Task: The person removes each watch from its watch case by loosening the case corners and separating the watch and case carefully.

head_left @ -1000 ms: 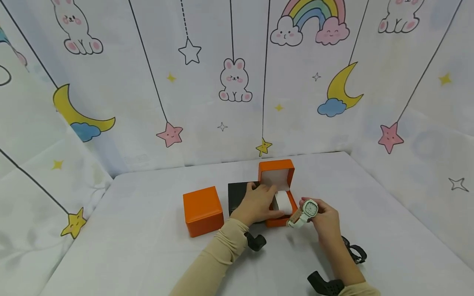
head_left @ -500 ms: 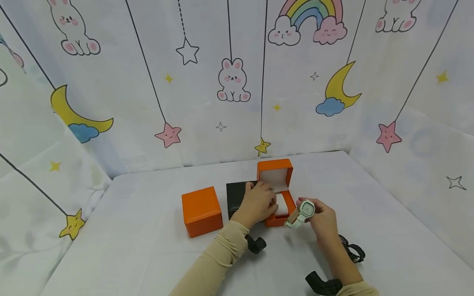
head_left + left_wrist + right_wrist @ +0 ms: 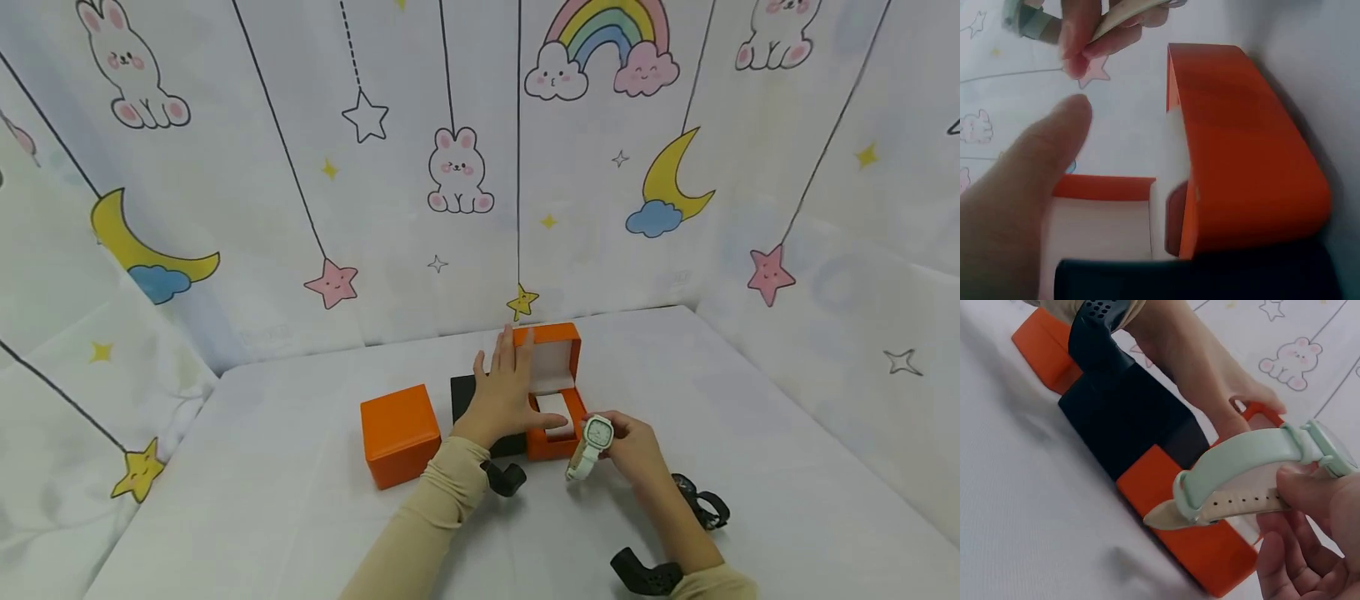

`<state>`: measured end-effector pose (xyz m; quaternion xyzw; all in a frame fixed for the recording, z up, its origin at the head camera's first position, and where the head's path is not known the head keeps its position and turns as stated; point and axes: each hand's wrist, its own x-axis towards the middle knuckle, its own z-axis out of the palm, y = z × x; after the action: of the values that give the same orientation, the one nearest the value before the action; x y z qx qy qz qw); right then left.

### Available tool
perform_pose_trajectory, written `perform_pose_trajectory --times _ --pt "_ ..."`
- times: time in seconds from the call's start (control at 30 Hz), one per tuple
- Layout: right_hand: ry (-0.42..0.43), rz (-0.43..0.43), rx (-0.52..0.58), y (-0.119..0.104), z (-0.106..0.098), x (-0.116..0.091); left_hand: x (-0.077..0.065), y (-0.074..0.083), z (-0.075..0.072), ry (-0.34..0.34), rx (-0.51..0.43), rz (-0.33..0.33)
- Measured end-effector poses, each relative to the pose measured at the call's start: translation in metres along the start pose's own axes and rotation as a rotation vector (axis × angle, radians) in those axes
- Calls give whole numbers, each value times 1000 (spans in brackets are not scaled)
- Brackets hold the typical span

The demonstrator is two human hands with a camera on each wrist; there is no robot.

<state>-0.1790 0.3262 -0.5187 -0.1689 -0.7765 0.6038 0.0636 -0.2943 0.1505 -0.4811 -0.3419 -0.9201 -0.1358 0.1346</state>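
Note:
My left hand (image 3: pixel 501 404) reaches over the black box and the left side of an open orange watch box (image 3: pixel 551 448), its fingers straight and spread. The thumb (image 3: pixel 1041 150) extends across the box opening. Inside that box sits a white cushion (image 3: pixel 553 408), and its lid stands raised at the back. Just right of the box, my right hand (image 3: pixel 636 450) pinches a pale green wristwatch (image 3: pixel 597 432) near its case. The watch strap (image 3: pixel 1235 459) is looped, with its beige inner side and holes showing in the right wrist view.
Against the open box stands a black box (image 3: pixel 462 397), partly hidden by my left hand. A closed orange box (image 3: pixel 401 433) is farther left. Beside my right forearm lies a black wristwatch (image 3: pixel 707 507). A printed white cloth (image 3: pixel 405 308) hangs behind the table.
My left hand has lifted off the cushion area, its fingers going from bent to straight and spread. My right hand has turned the watch so its strap hangs more downward. The head view has shifted slightly.

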Motion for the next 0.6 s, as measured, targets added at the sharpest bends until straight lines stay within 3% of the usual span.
perform_pose_trajectory --times 0.07,0.27,0.5,0.6 --pt "-21 3 -18 4 1 1 0 -2 1 -30 -10 5" --pt "-58 -5 -38 11 6 7 -2 -11 -1 -26 -96 27" --pt "-58 -18 -62 11 7 5 0 -20 -9 -71 -335 73" --pt "-61 -25 -86 10 5 3 1 -23 -12 -12 -389 93"
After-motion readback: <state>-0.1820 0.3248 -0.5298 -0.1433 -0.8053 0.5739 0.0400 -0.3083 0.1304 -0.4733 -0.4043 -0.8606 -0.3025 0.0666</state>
